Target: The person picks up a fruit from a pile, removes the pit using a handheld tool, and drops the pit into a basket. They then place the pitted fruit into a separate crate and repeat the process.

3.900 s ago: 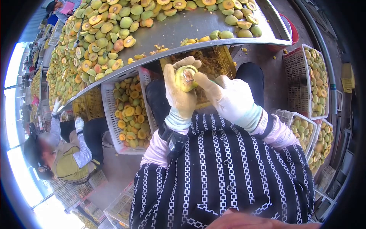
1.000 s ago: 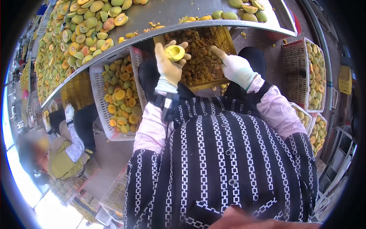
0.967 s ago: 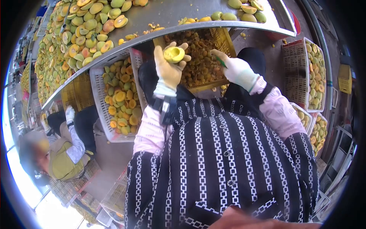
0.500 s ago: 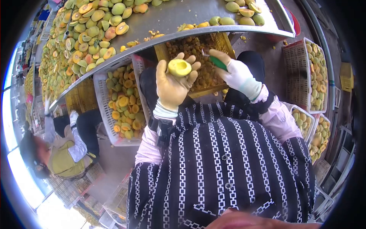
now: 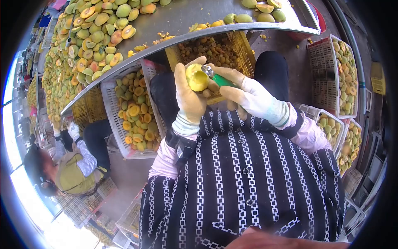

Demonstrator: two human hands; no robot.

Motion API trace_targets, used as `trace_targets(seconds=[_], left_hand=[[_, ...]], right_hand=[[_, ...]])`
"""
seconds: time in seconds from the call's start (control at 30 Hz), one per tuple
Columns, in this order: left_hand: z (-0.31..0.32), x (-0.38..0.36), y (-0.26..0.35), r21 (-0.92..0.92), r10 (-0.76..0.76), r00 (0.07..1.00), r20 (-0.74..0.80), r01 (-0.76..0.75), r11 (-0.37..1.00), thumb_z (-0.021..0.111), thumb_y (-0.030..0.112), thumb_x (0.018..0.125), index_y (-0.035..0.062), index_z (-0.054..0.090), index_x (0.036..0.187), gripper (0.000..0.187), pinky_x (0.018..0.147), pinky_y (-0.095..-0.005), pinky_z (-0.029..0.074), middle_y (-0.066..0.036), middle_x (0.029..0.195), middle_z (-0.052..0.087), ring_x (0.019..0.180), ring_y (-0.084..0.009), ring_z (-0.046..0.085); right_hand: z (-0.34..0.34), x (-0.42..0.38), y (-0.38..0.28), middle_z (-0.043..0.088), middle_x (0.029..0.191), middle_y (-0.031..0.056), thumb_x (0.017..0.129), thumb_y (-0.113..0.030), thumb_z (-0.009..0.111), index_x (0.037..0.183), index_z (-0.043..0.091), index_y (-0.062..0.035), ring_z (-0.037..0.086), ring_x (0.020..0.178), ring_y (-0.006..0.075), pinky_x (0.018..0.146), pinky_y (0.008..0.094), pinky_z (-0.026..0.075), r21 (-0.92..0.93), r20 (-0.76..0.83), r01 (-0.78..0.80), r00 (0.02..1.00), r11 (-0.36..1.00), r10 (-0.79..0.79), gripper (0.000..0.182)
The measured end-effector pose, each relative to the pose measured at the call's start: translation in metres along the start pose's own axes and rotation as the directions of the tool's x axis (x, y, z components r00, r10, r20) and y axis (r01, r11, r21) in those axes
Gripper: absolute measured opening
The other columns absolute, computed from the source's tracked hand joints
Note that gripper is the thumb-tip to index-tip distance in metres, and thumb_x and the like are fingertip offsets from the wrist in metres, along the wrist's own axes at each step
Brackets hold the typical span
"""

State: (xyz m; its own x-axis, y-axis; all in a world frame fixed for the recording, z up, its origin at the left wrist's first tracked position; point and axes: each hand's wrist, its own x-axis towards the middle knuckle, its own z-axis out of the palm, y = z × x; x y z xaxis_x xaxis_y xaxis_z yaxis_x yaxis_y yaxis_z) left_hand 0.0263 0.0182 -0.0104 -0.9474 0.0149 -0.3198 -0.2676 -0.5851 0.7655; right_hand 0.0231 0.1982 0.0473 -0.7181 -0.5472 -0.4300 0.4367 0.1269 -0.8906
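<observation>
My left hand (image 5: 190,92), in a tan-and-white work glove, holds a yellow peach half (image 5: 196,78) with its hollowed cut face turned toward my right hand. My right hand (image 5: 248,92), gloved the same way, grips the green handle of a pitting spoon (image 5: 223,80). The spoon's metal head is at the upper edge of the peach half, by the hollow. Both hands are above my lap, in front of a yellow crate (image 5: 248,62) holding pits and scraps.
Halved fruit (image 5: 97,36) is heaped on the metal table (image 5: 178,17). A white crate (image 5: 111,89) of halves stands left of my legs. More fruit crates (image 5: 325,79) are at the right. A co-worker (image 5: 68,166) sits at the left.
My right hand has moved left and down, bringing the pitting spoon to the peach half. My left hand has turned the half toward the spoon. The co-worker's hands have shifted.
</observation>
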Motion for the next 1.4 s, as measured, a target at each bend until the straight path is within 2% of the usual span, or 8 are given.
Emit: trace_targets(seconds=[0.2,0.27,0.37,0.6,0.77,0.97,1.17,1.4], left_hand=[[0.015,0.0,-0.007,0.042,0.138,0.988,-0.075,-0.135,0.99,0.029,0.056,0.099,0.0033,0.053,0.119,0.061,0.082,-0.028,0.049,-0.013,0.104,0.062,0.095,-0.018,0.059],[0.015,-0.001,-0.009,0.092,0.204,0.976,-0.071,-0.197,0.976,0.028,0.056,0.099,0.0029,0.052,0.12,0.062,0.086,-0.0295,0.048,-0.014,0.105,0.062,0.096,-0.0189,0.059],[0.009,0.001,-0.011,0.143,0.274,0.961,-0.042,-0.265,0.953,0.027,0.056,0.1,0.0022,0.052,0.119,0.062,0.089,-0.0312,0.047,-0.015,0.104,0.061,0.097,-0.0201,0.059],[0.009,-0.003,0.006,-0.111,0.052,0.995,-0.084,-0.062,0.992,0.028,0.049,0.1,-0.0017,0.059,0.11,0.061,0.083,-0.0318,0.05,-0.016,0.094,0.065,0.089,-0.0221,0.062],[-0.001,-0.001,0.01,-0.116,-0.036,0.999,-0.039,0.032,0.993,0.031,0.049,0.098,-0.0035,0.062,0.112,0.063,0.072,-0.0281,0.053,-0.016,0.091,0.068,0.084,-0.0214,0.064],[0.001,0.003,0.008,-0.166,-0.064,0.998,0.014,0.066,0.984,0.031,0.049,0.098,-0.0035,0.061,0.112,0.062,0.081,-0.0319,0.052,-0.015,0.102,0.066,0.094,-0.0237,0.063],[0.001,0.005,0.0,-0.142,0.005,1.0,-0.001,-0.005,0.99,0.03,0.046,0.1,-0.0033,0.061,0.111,0.059,0.087,-0.0346,0.05,-0.014,0.107,0.066,0.099,-0.023,0.062],[0.0,0.002,0.0,-0.162,-0.072,0.997,0.023,0.074,0.984,0.027,0.046,0.1,-0.0038,0.059,0.113,0.06,0.088,-0.0354,0.051,-0.014,0.11,0.065,0.1,-0.0236,0.062]], right_hand=[[0.012,0.009,0.009,0.062,0.073,0.0074,0.094,-0.019,0.052,0.142,0.039,-0.0144,0.057,0.052,0.0101,0.051,0.0261,0.049,-0.169,-0.062,0.065,0.995,0.983,-0.076,0.05],[0.016,0.016,0.022,0.066,0.093,0.0081,0.096,-0.012,0.05,0.142,0.038,-0.0081,0.065,0.072,0.0141,0.068,0.0264,0.053,-0.368,-0.073,0.256,0.951,0.894,-0.302,0.048],[0.02,0.017,0.018,0.066,0.104,0.014,0.094,-0.01,0.054,0.14,0.04,-0.0067,0.068,0.09,0.0216,0.081,0.0312,0.052,-0.352,-0.037,0.293,0.945,0.889,-0.326,0.049],[0.021,0.022,0.02,0.066,0.106,0.0195,0.091,-0.009,0.059,0.139,0.041,-0.006,0.068,0.093,0.029,0.08,0.0314,0.053,-0.449,0.056,0.351,0.929,0.822,-0.366,0.051],[0.017,0.023,0.029,0.069,0.094,0.014,0.09,-0.013,0.06,0.134,0.046,-0.0084,0.068,0.079,0.0324,0.07,0.0359,0.055,-0.576,0.147,0.528,0.818,0.624,-0.556,0.047],[0.008,0.019,0.03,0.066,0.106,0.0177,0.09,-0.003,0.057,0.138,0.043,-0.0058,0.069,0.09,0.0219,0.079,0.0298,0.052,-0.265,0.012,0.459,0.881,0.848,-0.473,0.05],[0.015,0.014,0.025,0.067,0.104,0.0169,0.089,-0.008,0.063,0.135,0.046,-0.0044,0.069,0.089,0.0291,0.078,0.0312,0.054,-0.632,0.106,0.411,0.886,0.657,-0.452,0.049],[0.012,0.018,0.031,0.067,0.089,0.0134,0.087,-0.014,0.065,0.133,0.048,-0.0088,0.067,0.077,0.0302,0.067,0.0344,0.054,-0.642,0.058,0.502,0.785,0.579,-0.617,0.049]])
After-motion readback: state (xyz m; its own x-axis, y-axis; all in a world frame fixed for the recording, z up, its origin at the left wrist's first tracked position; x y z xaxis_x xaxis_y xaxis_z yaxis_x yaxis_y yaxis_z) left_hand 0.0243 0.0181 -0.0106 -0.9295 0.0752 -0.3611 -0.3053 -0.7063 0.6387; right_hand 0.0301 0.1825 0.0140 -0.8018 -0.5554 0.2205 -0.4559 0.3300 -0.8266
